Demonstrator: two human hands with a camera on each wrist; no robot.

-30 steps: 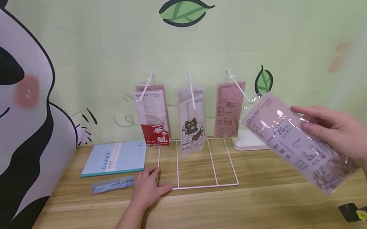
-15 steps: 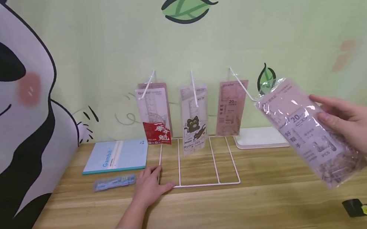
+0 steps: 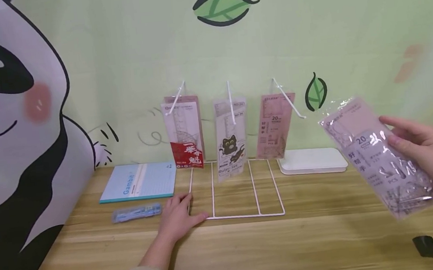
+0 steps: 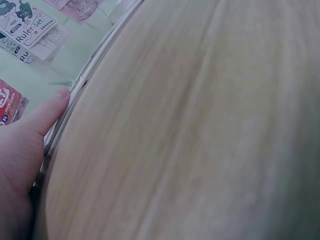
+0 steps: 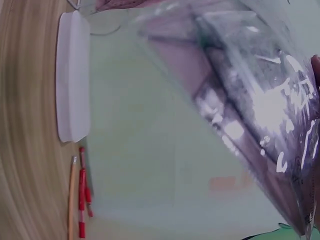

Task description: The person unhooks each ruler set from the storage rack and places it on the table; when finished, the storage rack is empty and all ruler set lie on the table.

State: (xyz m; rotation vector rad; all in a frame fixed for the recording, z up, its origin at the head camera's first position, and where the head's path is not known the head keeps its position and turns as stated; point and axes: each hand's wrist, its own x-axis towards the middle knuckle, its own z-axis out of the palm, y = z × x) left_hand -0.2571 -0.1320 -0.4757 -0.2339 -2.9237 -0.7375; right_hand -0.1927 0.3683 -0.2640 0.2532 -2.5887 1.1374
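My right hand pinches the right edge of a pink ruler set in a clear bag, tilted in the air. In the right wrist view the glossy bag hides most of that hand. My left hand rests at the front left corner of a white wire rack, its thumb lying along the front bar. From the rack's hooks hang a white-and-red ruler set with a pink one behind, a cat-print ruler set with another behind, and a pink ruler set.
Left of the rack lie a blue notebook and a clear case of blue items. A white flat box sits behind right. The right wrist view also shows a pencil and red pens by the backdrop.
My right hand has carried the pink ruler set rightward, away from the right hook's tip. The left hand keeps its place on the rack, and the head view has shifted slightly.
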